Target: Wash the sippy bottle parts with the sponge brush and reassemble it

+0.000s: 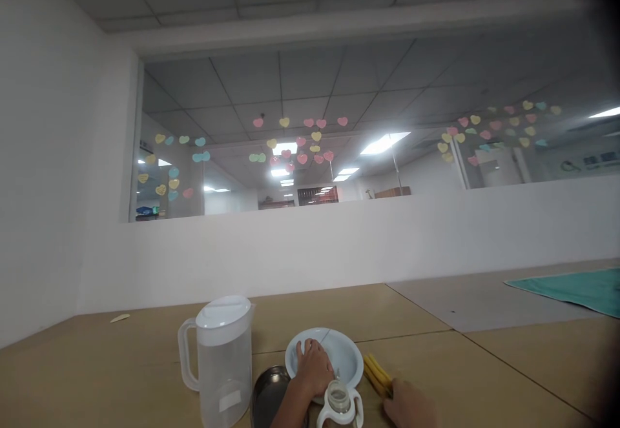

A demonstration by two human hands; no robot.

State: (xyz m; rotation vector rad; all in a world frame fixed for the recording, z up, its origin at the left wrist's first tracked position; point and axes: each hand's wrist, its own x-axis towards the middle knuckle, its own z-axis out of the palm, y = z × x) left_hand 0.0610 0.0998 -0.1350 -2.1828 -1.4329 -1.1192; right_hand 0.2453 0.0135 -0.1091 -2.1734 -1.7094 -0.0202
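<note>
My left hand (314,368) reaches over a white round dish (351,354), its fingers bent down into it. Whatever those fingers hold is hidden beneath them. A small shiny metal piece (338,374) shows beside the hand, inside the dish. To the right of the dish, my right hand (411,405), blurred, closes on the near end of a few long yellow sticks (376,371), which lie on the table and point away from me. A clear bottle with a white two-handled collar (339,397) stands close in front of the dish, partly cut off.
A tall translucent pitcher (225,363) with a white lid stands left of a dark metal pan (271,389), partly covered by my left forearm. A teal cloth (576,289) lies far right. A flat pale scrap (119,317) is far left. A white wall (290,254) borders the table (145,363).
</note>
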